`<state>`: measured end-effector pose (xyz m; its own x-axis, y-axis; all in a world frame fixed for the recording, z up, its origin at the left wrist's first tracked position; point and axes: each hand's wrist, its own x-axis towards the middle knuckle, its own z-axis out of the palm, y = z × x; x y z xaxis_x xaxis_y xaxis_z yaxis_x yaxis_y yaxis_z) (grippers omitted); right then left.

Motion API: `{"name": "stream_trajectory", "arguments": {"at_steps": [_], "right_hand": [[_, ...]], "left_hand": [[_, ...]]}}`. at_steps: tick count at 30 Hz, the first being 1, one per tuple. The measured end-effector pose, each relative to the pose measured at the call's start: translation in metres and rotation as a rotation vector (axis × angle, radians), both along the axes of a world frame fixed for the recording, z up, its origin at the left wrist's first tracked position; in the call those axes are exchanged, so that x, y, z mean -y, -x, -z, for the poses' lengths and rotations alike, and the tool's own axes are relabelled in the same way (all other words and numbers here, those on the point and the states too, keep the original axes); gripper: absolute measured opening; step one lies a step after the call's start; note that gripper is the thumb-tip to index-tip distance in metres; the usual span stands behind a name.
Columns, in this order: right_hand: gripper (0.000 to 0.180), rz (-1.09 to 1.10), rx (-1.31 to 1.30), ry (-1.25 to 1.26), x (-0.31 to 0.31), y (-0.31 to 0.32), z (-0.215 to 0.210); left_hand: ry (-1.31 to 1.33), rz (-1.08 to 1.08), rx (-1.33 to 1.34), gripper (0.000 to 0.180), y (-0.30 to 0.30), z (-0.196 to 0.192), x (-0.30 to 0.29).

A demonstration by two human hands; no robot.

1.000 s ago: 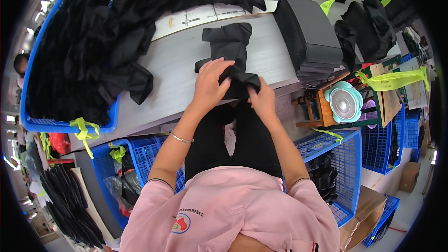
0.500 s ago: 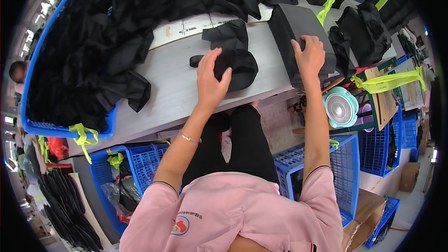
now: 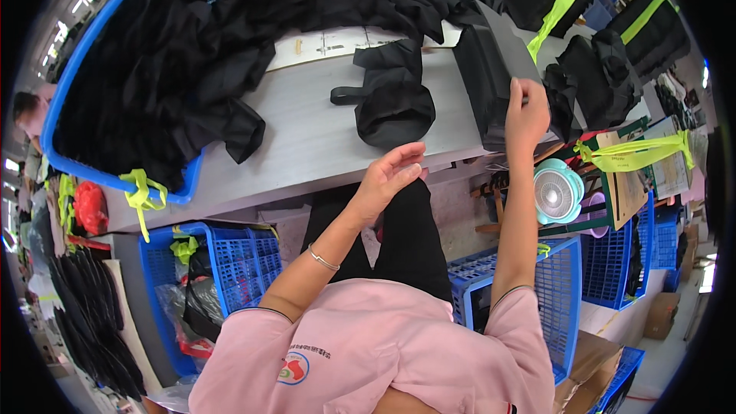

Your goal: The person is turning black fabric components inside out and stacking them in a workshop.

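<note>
A black fabric pouch [image 3: 395, 115] with a rounded end and a side strap lies on the grey tabletop [image 3: 299, 115]. Just off its near end, by the table's front edge, my left hand [image 3: 392, 180] hangs free, fingers stretched and nothing in them. To the right stands a stack of dark flat sheets [image 3: 477, 80]. Its top sheet [image 3: 506, 42] is bent up off the pile, and my right hand [image 3: 527, 115] pinches that sheet by the near edge.
A blue crate [image 3: 57, 119] heaped with black cloth [image 3: 161, 69] fills the left. Black bundles tied with yellow-green strips [image 3: 552, 11] stand at the far right. Below the table are blue baskets [image 3: 253, 261]; a small turquoise fan [image 3: 558, 192] sits to the right.
My left hand has left the pouch and drawn back towards me. My right hand, earlier spread on the stack, now grips the top sheet and has raised its edge.
</note>
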<state>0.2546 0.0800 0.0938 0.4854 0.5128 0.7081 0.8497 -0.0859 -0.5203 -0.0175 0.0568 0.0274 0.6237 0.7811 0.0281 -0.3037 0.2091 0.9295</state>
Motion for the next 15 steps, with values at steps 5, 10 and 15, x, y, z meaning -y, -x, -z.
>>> {"name": "stream_trajectory", "arguments": {"at_steps": [5,10,15], "right_hand": [[0.034,-0.493,-0.200,0.217,0.102,0.108,0.014],[0.011,-0.896,-0.791,0.367,0.160,0.161,0.045],[0.013,-0.840,-0.975,0.440,0.186,0.167,0.057]], "left_hand": [[0.197,0.075,0.268,0.091,-0.004,0.023,0.004],[0.424,0.134,0.301,0.091,0.016,0.040,0.013],[0.389,0.085,0.532,0.080,0.036,0.025,0.018]]}}
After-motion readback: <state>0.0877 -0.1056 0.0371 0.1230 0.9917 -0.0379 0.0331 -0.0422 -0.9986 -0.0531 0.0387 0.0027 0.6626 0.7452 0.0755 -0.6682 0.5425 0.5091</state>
